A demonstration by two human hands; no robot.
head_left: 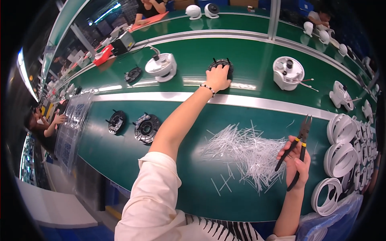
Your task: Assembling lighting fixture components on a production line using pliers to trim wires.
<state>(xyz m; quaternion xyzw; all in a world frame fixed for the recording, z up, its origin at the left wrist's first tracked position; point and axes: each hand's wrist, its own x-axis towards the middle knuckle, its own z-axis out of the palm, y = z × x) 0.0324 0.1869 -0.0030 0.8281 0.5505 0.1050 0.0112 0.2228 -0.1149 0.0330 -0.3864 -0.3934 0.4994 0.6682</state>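
Note:
My left arm is stretched far forward over the metal strip. At its end my left hand grips a black round plastic part from above, covering much of it, with two dark prongs showing. Close to me on the right, my right hand is closed around cutting pliers with black and yellow handles, jaws pointing up. A loose pile of thin white plastic strips lies beside that hand. Two more black round parts sit on the near table, left of my left forearm.
On the green belt stand white round housings, some with wires, and another black part. White rings are stacked at the right edge near a blue plastic bag. A clear tray stands left; other people sit nearby.

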